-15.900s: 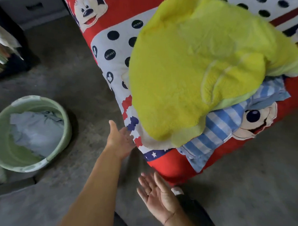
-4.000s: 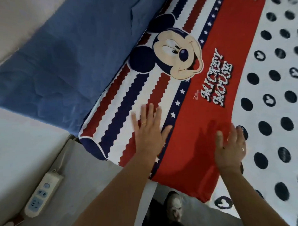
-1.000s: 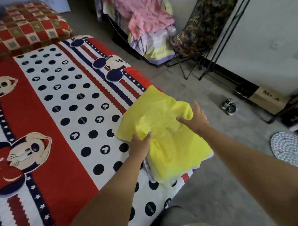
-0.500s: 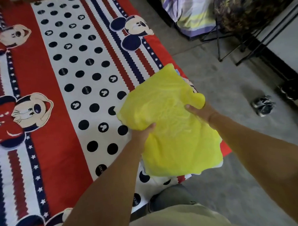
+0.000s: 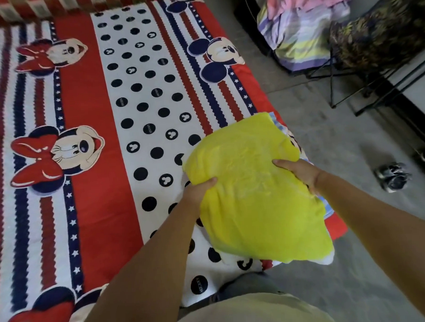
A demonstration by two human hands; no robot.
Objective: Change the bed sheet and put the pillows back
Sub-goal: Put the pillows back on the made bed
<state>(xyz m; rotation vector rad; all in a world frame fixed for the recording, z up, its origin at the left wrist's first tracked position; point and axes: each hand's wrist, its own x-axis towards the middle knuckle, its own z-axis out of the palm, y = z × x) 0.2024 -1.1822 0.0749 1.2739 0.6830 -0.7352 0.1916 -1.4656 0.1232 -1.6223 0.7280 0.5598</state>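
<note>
Left hand [image 5: 201, 189] and right hand [image 5: 299, 170] each grip the yellow pillow [image 5: 256, 214] at lower right; it probably needs an even lift to avoid rucking the cartoon-print bed sheet [image 5: 99, 179].

This is a bedroom in a home. A big low bed fills most of the view. It is covered with a red, white and blue cloth bed sheet [image 5: 88, 97] with cartoon mice and black dots. A soft yellow pillow [image 5: 251, 202] is at its near corner. Beside the bed, a heap of pink and striped cloth [image 5: 298, 30] lies next to a dark folding chair with leafy fabric [image 5: 375, 34]. A pair of small dark shoes [image 5: 391, 177] sits on the bare grey floor [image 5: 326, 137], near a white wall [image 5: 421, 88].
</note>
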